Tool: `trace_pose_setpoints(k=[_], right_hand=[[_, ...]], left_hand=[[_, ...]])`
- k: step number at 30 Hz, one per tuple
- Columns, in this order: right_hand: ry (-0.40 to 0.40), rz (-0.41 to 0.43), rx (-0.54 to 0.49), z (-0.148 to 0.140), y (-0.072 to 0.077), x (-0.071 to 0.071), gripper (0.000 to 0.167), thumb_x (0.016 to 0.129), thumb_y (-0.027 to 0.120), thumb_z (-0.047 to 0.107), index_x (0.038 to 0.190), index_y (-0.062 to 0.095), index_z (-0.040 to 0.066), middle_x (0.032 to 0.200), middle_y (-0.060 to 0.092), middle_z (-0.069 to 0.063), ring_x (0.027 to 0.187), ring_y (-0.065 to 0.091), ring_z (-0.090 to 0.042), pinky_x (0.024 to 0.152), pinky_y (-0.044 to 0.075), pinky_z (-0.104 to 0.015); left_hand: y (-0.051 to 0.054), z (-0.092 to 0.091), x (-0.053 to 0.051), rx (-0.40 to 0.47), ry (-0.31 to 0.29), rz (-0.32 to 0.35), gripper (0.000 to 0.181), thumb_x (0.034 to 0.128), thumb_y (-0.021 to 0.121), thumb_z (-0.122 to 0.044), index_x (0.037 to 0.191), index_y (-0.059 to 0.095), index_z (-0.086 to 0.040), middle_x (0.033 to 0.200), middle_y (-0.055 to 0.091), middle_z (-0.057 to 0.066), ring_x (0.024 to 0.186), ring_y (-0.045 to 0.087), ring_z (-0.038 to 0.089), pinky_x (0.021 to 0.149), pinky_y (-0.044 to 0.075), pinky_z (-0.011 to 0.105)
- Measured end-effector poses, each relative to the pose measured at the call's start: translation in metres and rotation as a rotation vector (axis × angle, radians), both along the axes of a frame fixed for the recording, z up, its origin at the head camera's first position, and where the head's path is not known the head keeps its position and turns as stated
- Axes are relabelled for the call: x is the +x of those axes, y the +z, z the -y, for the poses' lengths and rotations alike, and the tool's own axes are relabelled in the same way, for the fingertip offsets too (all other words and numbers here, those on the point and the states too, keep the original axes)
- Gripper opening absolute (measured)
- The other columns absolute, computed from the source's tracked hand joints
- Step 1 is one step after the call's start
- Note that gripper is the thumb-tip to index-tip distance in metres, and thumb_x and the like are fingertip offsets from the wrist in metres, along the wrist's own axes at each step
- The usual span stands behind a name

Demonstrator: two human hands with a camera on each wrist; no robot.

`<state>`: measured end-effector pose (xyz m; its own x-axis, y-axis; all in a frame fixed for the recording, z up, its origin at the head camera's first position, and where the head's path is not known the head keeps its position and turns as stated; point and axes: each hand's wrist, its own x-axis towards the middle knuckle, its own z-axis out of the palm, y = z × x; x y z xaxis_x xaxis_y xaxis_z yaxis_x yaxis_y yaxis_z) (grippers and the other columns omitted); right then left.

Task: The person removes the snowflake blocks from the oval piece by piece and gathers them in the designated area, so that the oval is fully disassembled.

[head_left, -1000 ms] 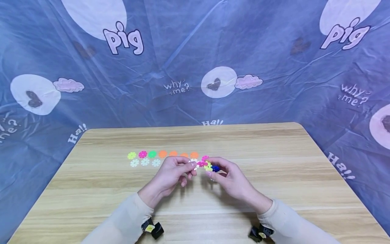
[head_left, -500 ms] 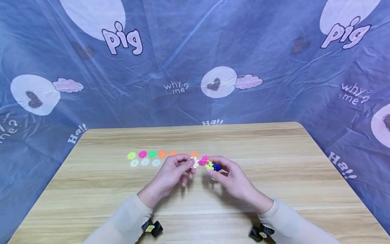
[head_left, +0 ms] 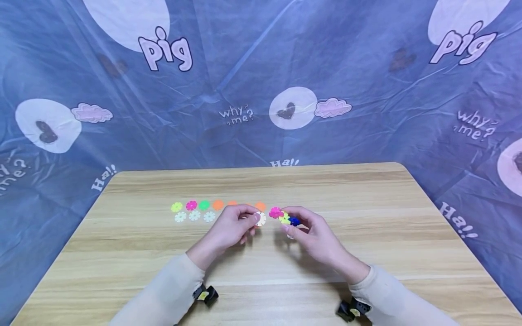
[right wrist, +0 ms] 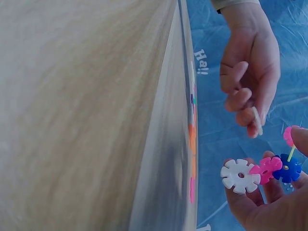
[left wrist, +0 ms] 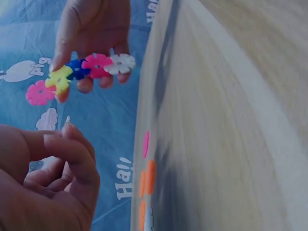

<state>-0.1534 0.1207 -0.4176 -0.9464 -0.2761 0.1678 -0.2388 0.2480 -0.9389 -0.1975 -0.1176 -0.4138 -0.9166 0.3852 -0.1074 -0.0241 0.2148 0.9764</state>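
My left hand [head_left: 231, 226] pinches a white snowflake disc [head_left: 261, 219] between thumb and fingers; it shows edge-on in the right wrist view. Opposite, my right hand [head_left: 311, 233] holds a chain of interlocked notched discs. In the left wrist view the chain runs from a pink disc [left wrist: 40, 93] through a yellow disc [left wrist: 59, 79], a blue disc [left wrist: 77, 70] and another pink disc [left wrist: 97, 65] to a white disc [left wrist: 120, 64]. The right thumb lies near the yellow disc, with fingers behind the chain. A gap separates the left hand's disc from the chain's pink end.
Loose discs lie in rows on the wooden table [head_left: 261, 299]: a yellow disc [head_left: 176, 207], a pink disc [head_left: 191, 205], a green disc [head_left: 204, 205], several orange discs [head_left: 218, 205] and white discs [head_left: 194, 216]. A printed blue cloth [head_left: 244, 59] stands behind the table.
My right hand has moved slightly right with the chain. The white disc in my left hand, earlier against or very near the chain's pink end, is now apart from it.
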Motion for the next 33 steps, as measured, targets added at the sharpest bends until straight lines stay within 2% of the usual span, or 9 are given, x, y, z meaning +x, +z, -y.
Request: trace_pose_setpoints(k=[4, 8, 13, 17, 21, 33], right_hand=[[0.004, -0.003, -0.001, -0.001, 0.000, 0.001, 0.038, 0.094, 0.068, 0.006, 0.131, 0.061, 0.010, 0.117, 0.063, -0.023, 0.094, 0.065, -0.036, 0.078, 0.058, -0.033], [-0.001, 0.004, 0.005, -0.001, 0.000, 0.002, 0.037, 0.095, 0.069, 0.008, 0.131, 0.061, 0.011, 0.119, 0.063, -0.022, 0.098, 0.066, -0.032, 0.080, 0.058, -0.034], [0.002, 0.017, 0.011, -0.003, 0.000, 0.002, 0.037, 0.096, 0.068, 0.011, 0.131, 0.061, 0.012, 0.120, 0.062, -0.022, 0.100, 0.065, -0.029, 0.082, 0.058, -0.034], [0.005, 0.020, 0.014, -0.004, -0.002, 0.002, 0.036, 0.096, 0.068, 0.012, 0.131, 0.061, 0.013, 0.118, 0.062, -0.023, 0.099, 0.065, -0.030, 0.080, 0.058, -0.034], [-0.002, 0.019, 0.018, -0.004, -0.002, 0.002, 0.035, 0.096, 0.068, 0.011, 0.131, 0.061, 0.013, 0.117, 0.063, -0.022, 0.099, 0.066, -0.031, 0.080, 0.058, -0.033], [-0.002, 0.034, 0.001, -0.004, -0.001, 0.002, 0.037, 0.095, 0.067, 0.007, 0.131, 0.061, 0.011, 0.120, 0.062, -0.025, 0.101, 0.065, -0.039, 0.079, 0.058, -0.034]], left_hand=[[-0.003, -0.005, -0.006, -0.088, 0.004, -0.071, 0.009, 0.0960, 0.068, -0.012, 0.100, 0.071, -0.005, 0.080, 0.066, 0.020, 0.058, 0.056, 0.018, 0.043, 0.042, 0.024], [-0.006, -0.010, -0.010, -0.151, -0.011, -0.101, 0.008, 0.0934, 0.071, -0.014, 0.098, 0.074, -0.008, 0.079, 0.066, 0.011, 0.058, 0.057, 0.018, 0.047, 0.046, 0.026], [-0.008, -0.015, -0.014, -0.266, -0.056, -0.126, 0.016, 0.0949, 0.068, -0.010, 0.108, 0.073, -0.003, 0.080, 0.068, 0.008, 0.061, 0.062, 0.020, 0.049, 0.048, 0.025], [-0.009, -0.020, -0.016, -0.332, -0.087, -0.100, 0.025, 0.0954, 0.064, -0.005, 0.119, 0.068, 0.001, 0.080, 0.070, 0.007, 0.062, 0.066, 0.023, 0.044, 0.046, 0.024], [-0.009, -0.024, -0.017, -0.345, -0.100, -0.069, 0.025, 0.0937, 0.065, -0.002, 0.119, 0.066, 0.002, 0.078, 0.071, 0.007, 0.058, 0.066, 0.023, 0.040, 0.046, 0.025], [-0.013, -0.033, -0.019, -0.382, -0.096, -0.069, 0.015, 0.0913, 0.067, 0.001, 0.106, 0.066, 0.001, 0.070, 0.070, 0.008, 0.047, 0.060, 0.019, 0.041, 0.052, 0.032]])
